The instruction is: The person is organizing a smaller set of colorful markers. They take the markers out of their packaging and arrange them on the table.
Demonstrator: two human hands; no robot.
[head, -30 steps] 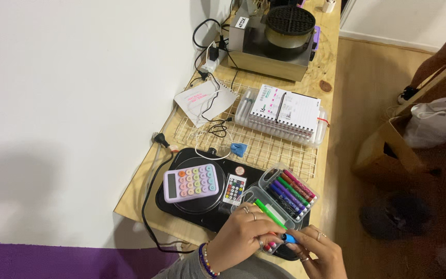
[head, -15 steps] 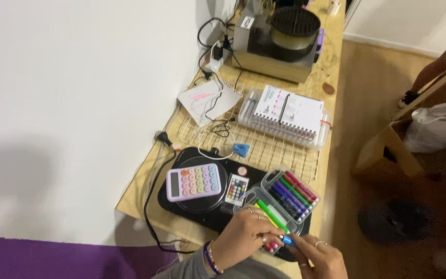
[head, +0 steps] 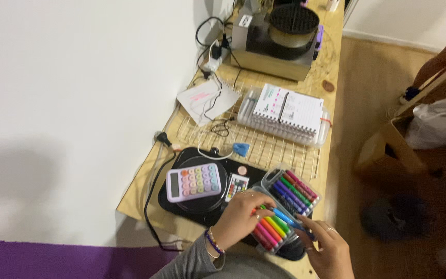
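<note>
- Markers (head: 277,217) lie in rows inside a clear plastic case (head: 285,206) at the near right corner of the wooden worktop (head: 331,67), the case's open lid half holding darker purple, green and red ones.
- Left hand (head: 241,217) rests over the near half of the case, fingers curled down onto the yellow and orange markers; whether it grips one cannot be told.
- Right hand (head: 326,250) sits at the near right edge, fingertips pinching the end of a blue marker (head: 287,217) that lies slantwise across the rows.
- Pastel calculator (head: 194,182) rests on a black round scale (head: 202,191) just left of the case, with a small remote (head: 237,186) between them.
- Wire rack (head: 264,147) covers the middle of the worktop, a long tray with notebooks (head: 287,111) behind it.
- Metal box with a round black top (head: 277,36) stands at the far edge.
</note>
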